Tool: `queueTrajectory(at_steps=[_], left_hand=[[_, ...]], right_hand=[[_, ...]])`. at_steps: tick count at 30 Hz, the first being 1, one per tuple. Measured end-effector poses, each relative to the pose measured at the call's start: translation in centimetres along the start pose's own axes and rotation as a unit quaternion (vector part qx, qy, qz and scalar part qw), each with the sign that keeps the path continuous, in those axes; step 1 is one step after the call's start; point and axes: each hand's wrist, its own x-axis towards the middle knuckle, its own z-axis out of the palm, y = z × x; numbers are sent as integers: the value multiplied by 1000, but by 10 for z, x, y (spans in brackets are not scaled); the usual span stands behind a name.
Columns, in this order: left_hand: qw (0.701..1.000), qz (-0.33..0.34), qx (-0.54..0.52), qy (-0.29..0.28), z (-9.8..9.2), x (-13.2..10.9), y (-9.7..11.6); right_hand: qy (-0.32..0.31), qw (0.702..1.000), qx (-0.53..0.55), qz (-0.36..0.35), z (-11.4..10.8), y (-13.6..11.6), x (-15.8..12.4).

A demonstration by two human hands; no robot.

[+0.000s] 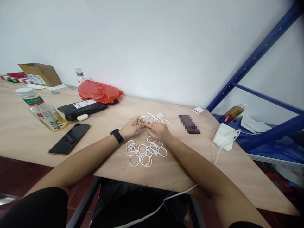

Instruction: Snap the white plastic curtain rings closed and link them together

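My left hand (130, 127), a black watch (117, 135) on its wrist, pinches a white plastic ring (140, 118) that looks like a curtain ring with a small eyelet. From the other side my right hand (160, 129) meets it, fingers closed at the same ring's lower edge; the fingertips of both hands partly hide the contact. Just beyond the hands lies a loose group of white rings (159, 119). Nearer to me, several more white rings (135, 155) overlap on the wooden table (114, 167).
At left stand a drink bottle (45, 115), a phone (68, 139), a black package (83, 110), a red plastic bag (99, 91) and a cardboard box (44, 74). On the right are a blurred-out dark object (189, 124), a white charger (223, 136) with its cable, and a blue metal frame (251, 53).
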Motion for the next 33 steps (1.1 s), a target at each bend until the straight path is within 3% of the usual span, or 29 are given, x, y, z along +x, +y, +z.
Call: queueTrajectory(at_steps=[4,9,25,33], left_hand=[[999,38,21,-3,8,-2,-2],[998,41,50,-19,11,-3,-5],[988,37,124,-84,8,-5,-6],[979,46,180,-88,7,-6,-1]], right_hand=[[15,999,-25,22,-1,0,-1],[25,999,-9,41,-1,-4,0],[-18,997,-57,56,0,-9,1],[8,996,-87,16,3,-1,0]])
